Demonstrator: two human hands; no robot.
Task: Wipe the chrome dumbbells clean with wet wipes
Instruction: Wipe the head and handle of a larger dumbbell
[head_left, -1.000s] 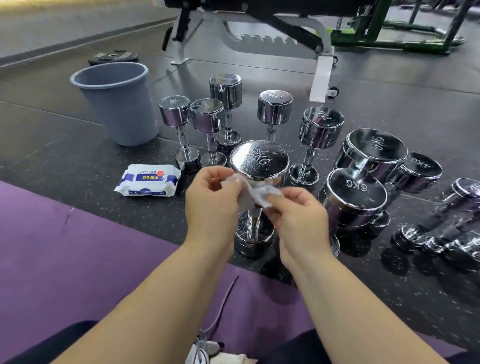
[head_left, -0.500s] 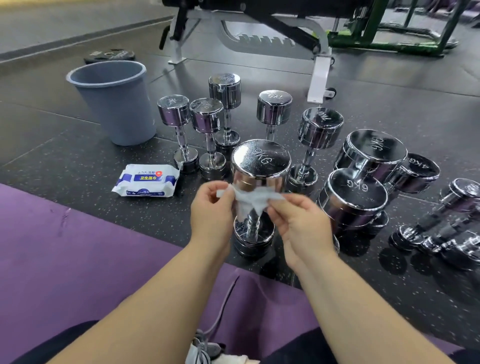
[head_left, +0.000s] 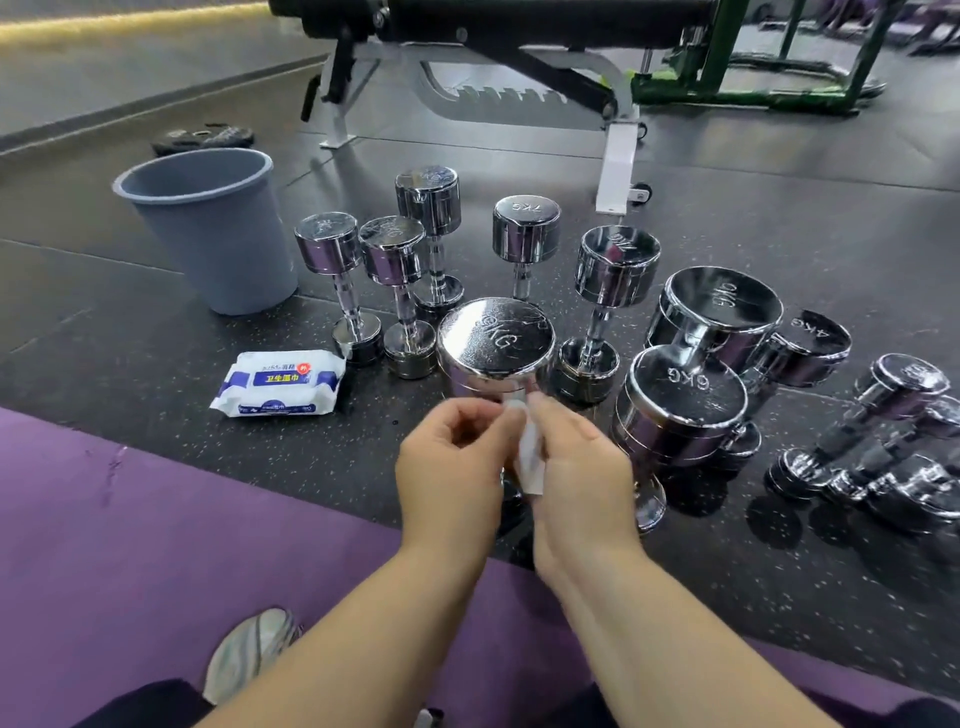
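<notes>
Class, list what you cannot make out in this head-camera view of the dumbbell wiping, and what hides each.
Nearest dumbbell: handle and lower end hidden behind left hand and right hand, head view.
Wet wipe: mostly covered by both hands; only a strip shows.
Lying dumbbells at the right: cut off by the frame edge, blurred.
Wipes pack: small print too small to read.

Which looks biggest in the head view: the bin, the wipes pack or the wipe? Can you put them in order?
Largest to smallest: bin, wipes pack, wipe. The wipe is partly hidden, so its true size is unsure.
</notes>
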